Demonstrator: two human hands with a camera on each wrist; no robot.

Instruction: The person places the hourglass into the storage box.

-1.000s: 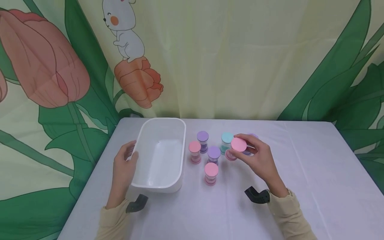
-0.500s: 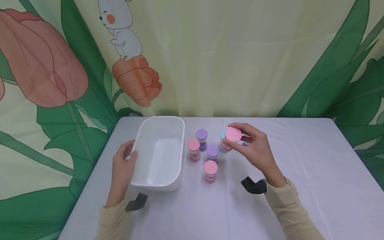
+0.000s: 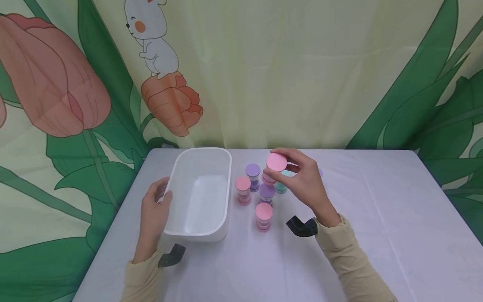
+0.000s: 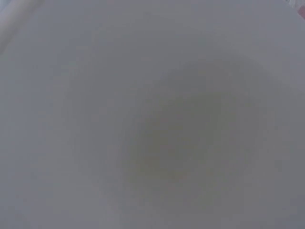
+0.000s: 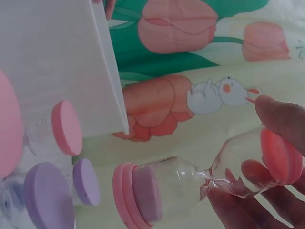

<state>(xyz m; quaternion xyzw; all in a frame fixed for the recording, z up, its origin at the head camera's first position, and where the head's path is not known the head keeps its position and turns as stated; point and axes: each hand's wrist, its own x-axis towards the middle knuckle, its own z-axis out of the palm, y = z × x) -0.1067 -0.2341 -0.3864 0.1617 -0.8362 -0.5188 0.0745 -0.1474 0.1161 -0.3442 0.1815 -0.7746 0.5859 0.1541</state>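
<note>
My right hand [image 3: 303, 178] pinches a pink-capped hourglass [image 3: 276, 162] by its upper end, held above the other hourglasses. In the right wrist view the clear, narrow-waisted glass of this hourglass [image 5: 174, 183] shows, with pink sand at the far cap. My left hand [image 3: 154, 209] holds the left side of a white plastic bin [image 3: 222, 235], whose visible inside is bare. Below and around the held hourglass stand a purple hourglass [image 3: 253, 170], another purple one [image 3: 266, 191], a pink one [image 3: 243, 183], a nearer pink one [image 3: 263, 212] and a partly hidden teal one [image 3: 281, 187].
A white cloth [image 3: 234, 272] covers the table. Behind it hangs a curtain [image 3: 283, 84] printed with tulips, a rabbit and a carrot. A bit of purple lid [image 3: 320, 172] shows behind my right hand. Pale bin wall fills the left wrist view.
My right hand has lifted the pink hourglass and carried it left, past the teal one, towards the bin. My left hand and the bin stay in place.
</note>
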